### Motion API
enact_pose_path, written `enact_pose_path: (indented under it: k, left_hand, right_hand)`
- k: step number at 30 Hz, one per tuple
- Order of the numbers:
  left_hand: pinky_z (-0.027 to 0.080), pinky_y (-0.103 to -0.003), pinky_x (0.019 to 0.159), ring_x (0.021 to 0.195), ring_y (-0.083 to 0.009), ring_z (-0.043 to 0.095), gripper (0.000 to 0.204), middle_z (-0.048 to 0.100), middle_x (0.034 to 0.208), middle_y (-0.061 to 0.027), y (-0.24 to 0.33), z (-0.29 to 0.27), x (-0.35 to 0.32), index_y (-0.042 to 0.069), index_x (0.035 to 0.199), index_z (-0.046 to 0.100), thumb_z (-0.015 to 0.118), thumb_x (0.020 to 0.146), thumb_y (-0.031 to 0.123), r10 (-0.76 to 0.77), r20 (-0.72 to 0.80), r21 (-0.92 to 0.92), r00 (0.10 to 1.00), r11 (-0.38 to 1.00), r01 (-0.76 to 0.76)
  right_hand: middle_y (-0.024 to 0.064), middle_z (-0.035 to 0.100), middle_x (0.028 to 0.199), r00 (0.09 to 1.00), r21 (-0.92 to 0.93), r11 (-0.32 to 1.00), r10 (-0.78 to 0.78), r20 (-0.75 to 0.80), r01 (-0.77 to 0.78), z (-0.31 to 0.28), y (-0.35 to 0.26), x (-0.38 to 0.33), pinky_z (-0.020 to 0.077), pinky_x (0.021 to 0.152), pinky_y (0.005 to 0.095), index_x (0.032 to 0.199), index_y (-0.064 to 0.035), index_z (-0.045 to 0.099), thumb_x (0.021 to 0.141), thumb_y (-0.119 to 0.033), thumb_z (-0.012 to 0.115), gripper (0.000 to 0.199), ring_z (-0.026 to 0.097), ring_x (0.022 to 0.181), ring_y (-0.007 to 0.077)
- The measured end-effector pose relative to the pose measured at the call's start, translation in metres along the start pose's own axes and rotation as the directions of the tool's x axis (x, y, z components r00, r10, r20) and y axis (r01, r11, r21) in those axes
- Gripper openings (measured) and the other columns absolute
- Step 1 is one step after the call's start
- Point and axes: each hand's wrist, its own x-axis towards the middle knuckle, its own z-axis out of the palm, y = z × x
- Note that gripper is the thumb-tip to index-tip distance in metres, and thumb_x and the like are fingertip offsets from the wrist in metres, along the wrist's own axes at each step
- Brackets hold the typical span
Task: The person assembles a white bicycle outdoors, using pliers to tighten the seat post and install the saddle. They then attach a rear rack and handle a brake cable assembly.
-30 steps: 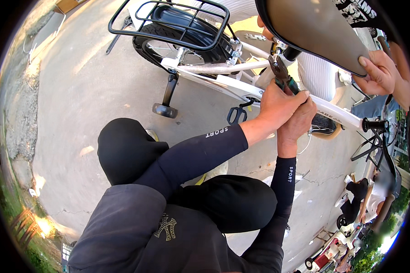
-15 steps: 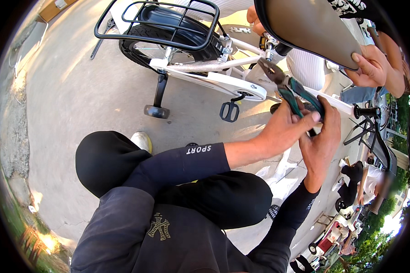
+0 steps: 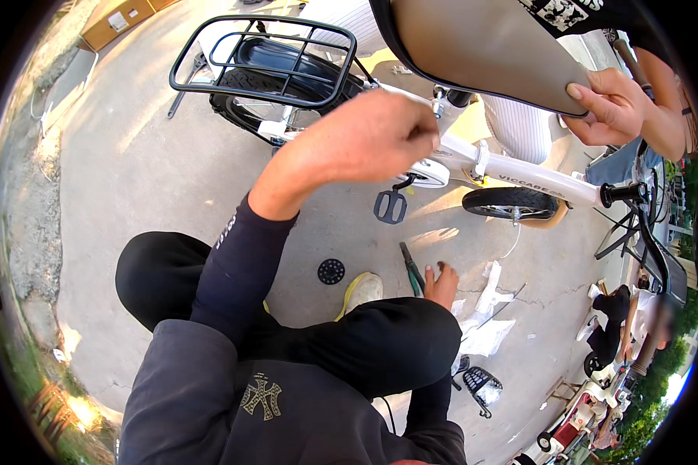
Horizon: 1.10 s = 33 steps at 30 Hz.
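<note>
My left hand (image 3: 372, 136) reaches over the white bicycle frame (image 3: 547, 177), its fingers curled near the clamp (image 3: 440, 101) below the seat. Whether anything is pinched in them is hidden. Low on the right, my right hand (image 3: 442, 287) shows past my knee with its fingers apart. Close beside it are green-handled pliers (image 3: 412, 270), near the ground with the dark jaws pointing away from me. A broad brown saddle (image 3: 481, 50) with a black rim tilts over the frame, and another person's hand (image 3: 616, 108) grips its narrow end.
A black rear rack (image 3: 267, 62) stands over the back wheel. The crank carries a black pedal (image 3: 390, 207). A round perforated black disc (image 3: 331, 271) lies by my shoe (image 3: 362, 293). White plastic wrapping (image 3: 487, 337) and a second pedal (image 3: 482, 385) lie right of my knee.
My hands have parted. The left has moved up and left to the frame; the right has brought the pliers down toward the ground. The saddle has shifted left.
</note>
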Motion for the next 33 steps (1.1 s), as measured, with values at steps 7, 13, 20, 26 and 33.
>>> enact_pose_path:
  k: [7,13,20,26,33]
  left_hand:
    - [0.054,-0.032,0.058,0.065,-0.0169,0.067,0.041,0.067,0.073,-0.0075,-0.029,-0.013,0.083,0.004,0.096,0.072,0.048,0.105,0.037,-0.292,0.067,0.080,0.954,0.955,0.286]
    - [0.058,-0.032,0.061,0.069,-0.0167,0.068,0.048,0.070,0.080,-0.0080,-0.014,-0.031,0.083,0.005,0.099,0.074,0.052,0.105,0.048,-0.390,0.070,-0.019,0.918,0.920,0.392]
    - [0.058,-0.032,0.061,0.069,-0.0170,0.068,0.047,0.070,0.080,-0.0082,-0.015,-0.031,0.102,0.005,0.100,0.073,0.053,0.105,0.047,-0.251,0.032,-0.088,0.968,0.964,0.253]
    - [0.058,-0.033,0.062,0.069,-0.0172,0.068,0.045,0.070,0.081,-0.0084,-0.012,-0.030,0.102,0.005,0.100,0.073,0.054,0.104,0.046,-0.222,0.007,-0.084,0.975,0.971,0.222]
    - [0.058,-0.033,0.062,0.070,-0.0175,0.068,0.044,0.070,0.082,-0.0087,-0.012,-0.039,0.102,0.005,0.101,0.073,0.055,0.104,0.044,-0.208,-0.054,-0.063,0.977,0.977,0.204]
  right_hand:
    - [0.0114,0.070,0.114,0.985,0.868,0.492,-0.169,0.027,0.060,-0.204,-0.243,0.202,0.0456,0.104,0.0358,0.127,0.0024,0.062,0.106,-0.031,0.051,0.041,0.063,0.115,0.0202]
    - [0.0093,0.071,0.112,0.931,0.943,0.247,-0.233,0.280,-0.222,-0.188,-0.283,0.264,0.0567,0.088,0.0381,0.121,-0.0034,0.065,0.103,-0.035,0.058,0.037,0.068,0.094,0.0217]
    - [0.0070,0.065,0.112,0.995,0.993,-0.066,-0.031,0.097,-0.099,-0.172,-0.296,0.250,0.0503,0.088,0.0386,0.120,-0.0065,0.063,0.098,-0.031,0.062,0.033,0.062,0.101,0.0199]
    - [0.0050,0.065,0.114,0.996,0.986,-0.139,0.014,0.091,-0.088,-0.168,-0.299,0.236,0.0494,0.090,0.0356,0.122,-0.0047,0.061,0.099,-0.026,0.060,0.031,0.062,0.103,0.0171]
    - [0.0034,0.063,0.090,0.994,0.987,-0.150,0.089,0.069,-0.055,-0.169,-0.309,0.235,0.0459,0.076,0.0312,0.095,-0.0045,0.065,0.099,-0.029,0.060,0.026,0.058,0.081,0.0140]
